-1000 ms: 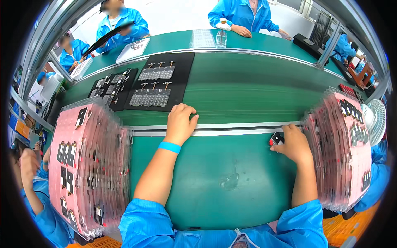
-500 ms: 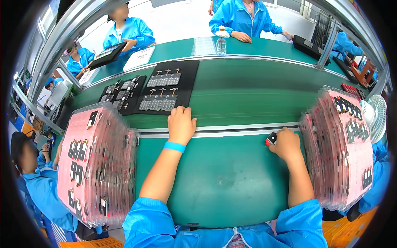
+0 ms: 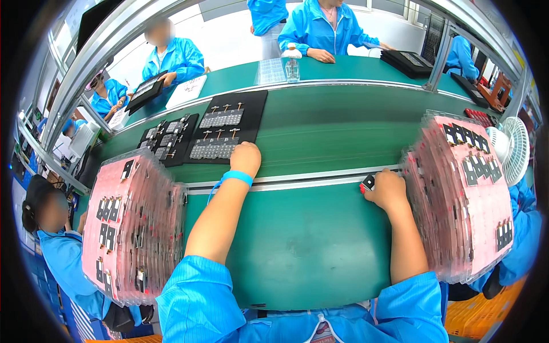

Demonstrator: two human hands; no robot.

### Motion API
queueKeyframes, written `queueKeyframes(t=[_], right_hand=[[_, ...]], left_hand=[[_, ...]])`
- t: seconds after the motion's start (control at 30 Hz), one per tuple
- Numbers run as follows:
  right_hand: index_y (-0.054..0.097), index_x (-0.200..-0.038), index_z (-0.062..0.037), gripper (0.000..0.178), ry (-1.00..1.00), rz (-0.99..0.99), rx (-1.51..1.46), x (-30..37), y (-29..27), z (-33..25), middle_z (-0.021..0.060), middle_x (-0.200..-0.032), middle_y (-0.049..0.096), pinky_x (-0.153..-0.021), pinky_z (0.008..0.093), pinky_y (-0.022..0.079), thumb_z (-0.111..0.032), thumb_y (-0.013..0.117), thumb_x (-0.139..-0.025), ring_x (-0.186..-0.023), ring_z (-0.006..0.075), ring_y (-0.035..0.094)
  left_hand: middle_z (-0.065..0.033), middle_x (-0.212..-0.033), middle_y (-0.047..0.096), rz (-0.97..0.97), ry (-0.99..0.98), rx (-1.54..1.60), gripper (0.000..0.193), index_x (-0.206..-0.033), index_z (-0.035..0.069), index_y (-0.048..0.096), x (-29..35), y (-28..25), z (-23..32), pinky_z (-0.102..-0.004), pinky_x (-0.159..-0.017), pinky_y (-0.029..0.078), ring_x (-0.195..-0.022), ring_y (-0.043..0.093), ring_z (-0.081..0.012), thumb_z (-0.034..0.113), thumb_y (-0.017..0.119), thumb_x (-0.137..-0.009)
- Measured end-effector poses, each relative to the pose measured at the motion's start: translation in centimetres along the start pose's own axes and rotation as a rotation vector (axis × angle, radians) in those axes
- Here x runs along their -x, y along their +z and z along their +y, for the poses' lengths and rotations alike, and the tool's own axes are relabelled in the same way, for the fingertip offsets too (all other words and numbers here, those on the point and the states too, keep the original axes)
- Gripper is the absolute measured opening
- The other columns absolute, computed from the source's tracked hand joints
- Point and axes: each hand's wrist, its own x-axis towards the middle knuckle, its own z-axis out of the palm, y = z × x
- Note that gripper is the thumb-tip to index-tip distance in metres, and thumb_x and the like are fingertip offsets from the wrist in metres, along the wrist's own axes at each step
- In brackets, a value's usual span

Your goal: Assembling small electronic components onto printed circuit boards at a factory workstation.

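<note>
My left hand [image 3: 246,159] reaches forward over the near right corner of a black foam tray [image 3: 255,112]. Its fingers are curled down beside a grid-patterned clear piece [image 3: 214,149] on that tray; whatever they pinch is hidden behind the hand. A blue band [image 3: 238,177] circles the left wrist. Between the fingers of my right hand [image 3: 387,190] is a small black part [image 3: 369,182] with a white spot and a red edge, held just on the near side of the metal rail [image 3: 309,182].
Tall stacks of clear trays with pink liners and black parts flank me: a left stack [image 3: 134,228] and a right stack [image 3: 457,200]. A second black tray [image 3: 170,137] lies farther left on the green belt. A white fan [image 3: 513,151] stands right. Co-workers sit across and beside.
My left hand has shifted over the tray corner, its fingers now more curled under. My right hand keeps hold of the small black part. The whole view has shifted slightly.
</note>
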Motion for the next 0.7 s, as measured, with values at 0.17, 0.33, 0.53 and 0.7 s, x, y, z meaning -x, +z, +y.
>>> queueKeyframes(t=[0.17, 0.33, 0.53, 0.7], right_hand=[[0.071, -0.081, -0.0026, 0.034, 0.028, -0.015, 0.000, -0.2, 0.0, 0.5, 0.0133, -0.093, 0.063, -0.077, 0.0441, 0.050, -0.030, 0.077, -0.062, -0.092, 0.0299, 0.063], [0.071, -0.082, -0.0032, 0.036, 0.035, -0.017, 0.005, -0.7, 0.3, 0.9, 0.0139, -0.094, 0.063, -0.077, 0.0441, 0.051, -0.032, 0.076, -0.062, -0.091, 0.0305, 0.064], [0.072, -0.082, -0.0034, 0.032, 0.046, -0.054, 0.004, -1.2, 0.0, 0.8, 0.0153, -0.095, 0.066, -0.075, 0.0432, 0.053, -0.029, 0.075, -0.062, -0.090, 0.0321, 0.065], [0.071, -0.080, -0.0031, 0.031, 0.030, -0.044, -0.014, -1.2, -0.4, 1.0, 0.0157, -0.093, 0.067, -0.073, 0.0433, 0.053, -0.028, 0.075, -0.062, -0.088, 0.0327, 0.066]], left_hand=[[-0.0140, -0.079, 0.063, 0.140, 0.049, 0.056, 0.009, -0.087, 0.000, 0.055, 0.7, -2.3, -0.9, -0.0371, -0.056, 0.057, -0.067, 0.067, -0.0299, 0.009, 0.053, -0.086], [-0.0175, -0.080, 0.061, 0.141, 0.145, 0.138, 0.012, -0.091, 0.000, 0.053, 6.3, -6.5, -0.9, -0.0419, -0.059, 0.054, -0.070, 0.065, -0.0330, 0.005, 0.053, -0.081], [-0.0167, -0.081, 0.058, 0.153, 0.172, 0.277, 0.021, -0.099, -0.002, 0.056, 15.9, -12.1, 0.2, -0.0396, -0.063, 0.053, -0.074, 0.061, -0.0318, 0.004, 0.052, -0.079], [-0.0147, -0.089, 0.056, 0.079, 0.209, 0.391, 0.035, -0.109, -0.001, 0.057, 26.0, -16.0, -0.5, -0.0400, -0.071, 0.051, -0.082, 0.058, -0.0318, 0.004, 0.057, -0.074]])
